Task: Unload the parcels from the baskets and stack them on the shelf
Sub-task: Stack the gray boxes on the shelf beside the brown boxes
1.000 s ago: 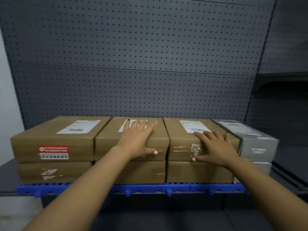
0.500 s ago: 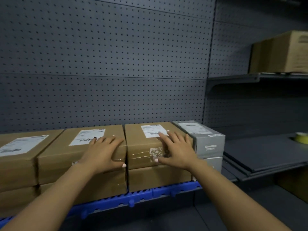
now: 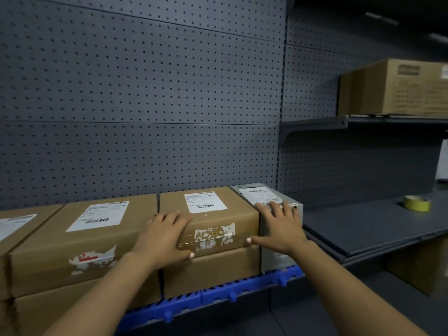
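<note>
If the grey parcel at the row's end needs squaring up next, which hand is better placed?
The right hand: it lies flat on the grey parcel. The left hand rests on the neighbouring brown parcel.

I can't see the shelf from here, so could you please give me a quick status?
Both hands open: left hand and right hand flat on top-row parcels. Brown parcel between them, stacked two high. Nothing in the way.

Stacked parcels [image 3: 208, 221] on pallet [image 3: 242, 288]; tape roll [image 3: 416, 203] on shelf [image 3: 378, 226] rightward.
</note>
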Demonstrator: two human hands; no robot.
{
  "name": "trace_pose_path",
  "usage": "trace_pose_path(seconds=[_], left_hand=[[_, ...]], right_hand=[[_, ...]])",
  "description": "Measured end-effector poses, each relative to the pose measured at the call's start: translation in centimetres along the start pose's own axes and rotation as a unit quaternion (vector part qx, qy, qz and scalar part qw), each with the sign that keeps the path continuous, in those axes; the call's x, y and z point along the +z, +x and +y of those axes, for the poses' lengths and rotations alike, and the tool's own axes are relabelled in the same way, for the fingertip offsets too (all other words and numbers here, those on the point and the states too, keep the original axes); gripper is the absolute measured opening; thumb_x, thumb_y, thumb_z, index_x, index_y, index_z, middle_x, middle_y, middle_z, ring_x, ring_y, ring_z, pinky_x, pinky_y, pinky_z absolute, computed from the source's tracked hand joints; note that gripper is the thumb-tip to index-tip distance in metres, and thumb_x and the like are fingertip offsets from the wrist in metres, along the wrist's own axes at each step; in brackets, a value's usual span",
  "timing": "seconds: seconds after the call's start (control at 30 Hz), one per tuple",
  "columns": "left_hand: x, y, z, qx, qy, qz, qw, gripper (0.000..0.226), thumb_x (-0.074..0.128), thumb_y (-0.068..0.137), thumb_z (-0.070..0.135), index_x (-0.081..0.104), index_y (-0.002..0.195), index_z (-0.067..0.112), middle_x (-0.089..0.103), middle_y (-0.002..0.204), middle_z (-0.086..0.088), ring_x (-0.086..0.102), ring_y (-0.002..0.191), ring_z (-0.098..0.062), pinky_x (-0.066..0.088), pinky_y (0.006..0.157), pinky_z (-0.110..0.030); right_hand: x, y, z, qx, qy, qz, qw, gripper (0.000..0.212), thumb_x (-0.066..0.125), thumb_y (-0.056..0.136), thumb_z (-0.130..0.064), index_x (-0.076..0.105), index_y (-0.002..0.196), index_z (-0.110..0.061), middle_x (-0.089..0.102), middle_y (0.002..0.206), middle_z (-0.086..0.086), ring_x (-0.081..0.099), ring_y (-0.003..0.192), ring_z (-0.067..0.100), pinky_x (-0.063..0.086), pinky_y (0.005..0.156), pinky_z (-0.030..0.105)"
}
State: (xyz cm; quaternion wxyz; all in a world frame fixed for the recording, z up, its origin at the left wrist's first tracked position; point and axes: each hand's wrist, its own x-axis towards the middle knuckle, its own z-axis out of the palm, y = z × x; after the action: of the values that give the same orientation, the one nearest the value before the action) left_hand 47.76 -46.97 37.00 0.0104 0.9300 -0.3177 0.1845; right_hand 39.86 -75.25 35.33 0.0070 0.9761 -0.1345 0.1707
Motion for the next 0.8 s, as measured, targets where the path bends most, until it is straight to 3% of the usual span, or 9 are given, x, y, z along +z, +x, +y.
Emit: trace_pose_path(seconds=[0.23,0.33,0.43,0.6,0.8], left_hand=[[-0.4,0.0,0.3,-0.006,-0.015,-0.012,1.0,0.094,0.054,0.076,0.073,0.011,0.15,0.036,0.023,0.155,0.005,0.024,0.14,-0.019,0.018,0.115,-0.039],[-1.0,-0.4,1.3,0.005,-0.02,0.003,1.0,0.091,0.048,0.081,0.072,0.008,0.152,0.031,0.022,0.156,0.002,0.024,0.14,-0.02,0.016,0.116,-0.04],[-1.1,-1.7,4.2,0.063,-0.054,0.062,0.995,0.087,0.049,0.084,0.065,0.008,0.152,0.029,0.025,0.154,0.001,0.028,0.138,-0.02,0.024,0.112,-0.035],[1.4,-3.9,11.3,0.189,-0.088,0.082,0.975,0.085,0.047,0.078,0.066,0.031,0.148,0.021,0.042,0.146,-0.009,0.04,0.132,-0.029,0.029,0.109,-0.041],[6.5,-6.1,20.3,0.268,-0.139,0.006,0.953,0.083,0.048,0.086,0.064,0.017,0.152,0.025,0.032,0.152,-0.003,0.03,0.138,-0.024,0.024,0.112,-0.038]], right_hand=[[-0.8,-0.3,0.3,-0.003,0.005,-0.004,1.0,0.103,0.05,0.075,-0.078,-0.006,0.151,-0.039,-0.004,0.161,0.007,-0.01,0.146,0.035,-0.007,0.114,0.057],[-1.8,-2.3,0.6,-0.025,0.03,0.069,0.997,0.097,0.045,0.08,-0.076,-0.005,0.152,-0.035,-0.003,0.162,0.003,-0.01,0.147,0.027,-0.006,0.116,0.052],[-2.0,-6.5,1.8,-0.06,0.051,0.114,0.99,0.091,0.029,0.076,-0.08,0.006,0.152,-0.036,0.004,0.162,0.002,-0.004,0.148,0.023,0.001,0.117,0.046],[-0.5,-15.9,6.4,-0.064,0.019,0.09,0.994,0.08,0.034,0.08,-0.074,0.028,0.149,-0.034,0.018,0.159,0.005,0.007,0.148,0.026,0.007,0.115,0.047],[1.7,-26.4,12.5,0.055,0.003,-0.017,0.998,0.081,0.027,0.08,-0.078,0.014,0.151,-0.039,0.008,0.161,0.0,-0.003,0.148,0.021,0.003,0.117,0.043]])
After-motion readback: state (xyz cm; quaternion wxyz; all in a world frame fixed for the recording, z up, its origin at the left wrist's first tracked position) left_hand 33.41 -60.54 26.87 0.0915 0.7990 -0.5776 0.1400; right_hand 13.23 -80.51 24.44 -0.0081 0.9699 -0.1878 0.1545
